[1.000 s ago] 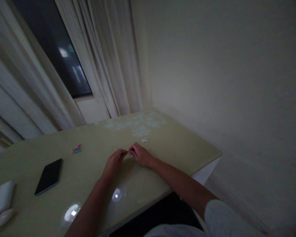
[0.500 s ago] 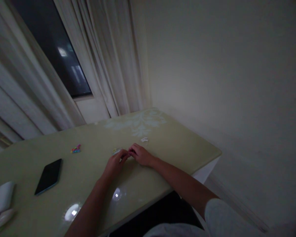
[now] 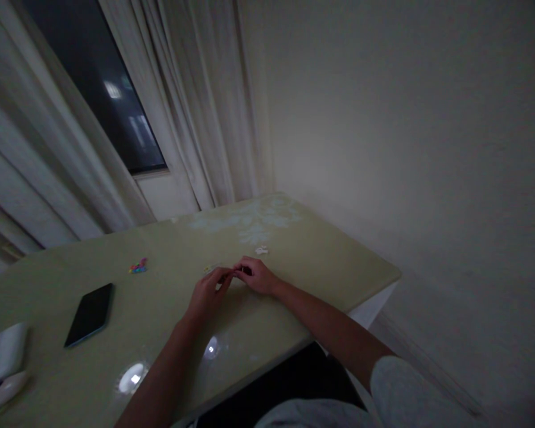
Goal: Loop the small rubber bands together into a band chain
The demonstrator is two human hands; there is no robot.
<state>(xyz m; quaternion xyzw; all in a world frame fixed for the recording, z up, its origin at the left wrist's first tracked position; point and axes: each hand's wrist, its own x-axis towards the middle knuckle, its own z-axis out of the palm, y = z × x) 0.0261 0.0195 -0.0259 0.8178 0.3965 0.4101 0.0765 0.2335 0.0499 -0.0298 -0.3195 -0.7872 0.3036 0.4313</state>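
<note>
My left hand (image 3: 208,295) and my right hand (image 3: 257,276) rest on the pale green table (image 3: 169,309) with their fingertips pinched together around something very small between them. The dim light hides what that thing is. A tiny pale scrap (image 3: 210,268) lies just beyond my left fingertips. A small white piece (image 3: 261,250) lies a little farther back, beyond my right hand.
A dark phone (image 3: 90,314) lies flat at the left. A small cluster of coloured bits (image 3: 138,267) sits behind it. A white object (image 3: 2,362) is at the far left edge. Curtains (image 3: 196,101) and a dark window (image 3: 102,89) stand behind; a wall (image 3: 405,148) at right.
Both hands stay almost in place; the fingertips have drawn slightly closer together. The view has shifted a little.
</note>
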